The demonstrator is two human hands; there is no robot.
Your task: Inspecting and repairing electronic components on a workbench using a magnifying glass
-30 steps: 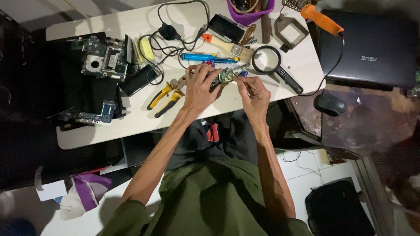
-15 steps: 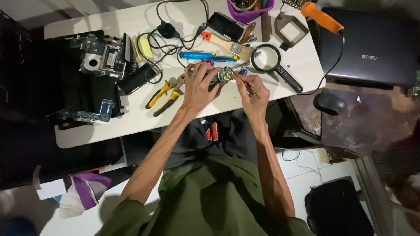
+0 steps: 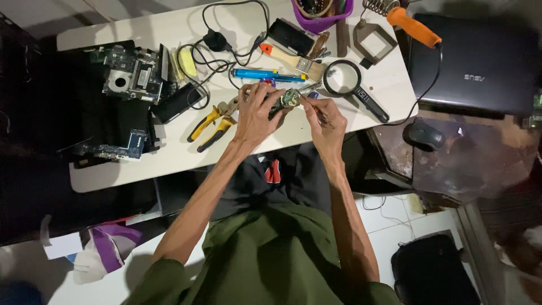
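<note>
Head view is showing little change from a second ago: both hands are staying above the table (image 3: 169,164) edge. Left hand (image 3: 257,116) is pinching a small green part (image 3: 289,100), keeping it between the two hands. Right hand (image 3: 327,121) is pinching a thin tool (image 3: 317,112), tip touching the part. Pliers (image 3: 214,121) are lying just left of the left hand, a magnifier (image 3: 353,82) just beyond the right.

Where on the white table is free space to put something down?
Bare table lies along the near edge, below the yellow pliers, and right of the right hand under the magnifying glass. The far side, around cables and brush, is crowded.
</note>
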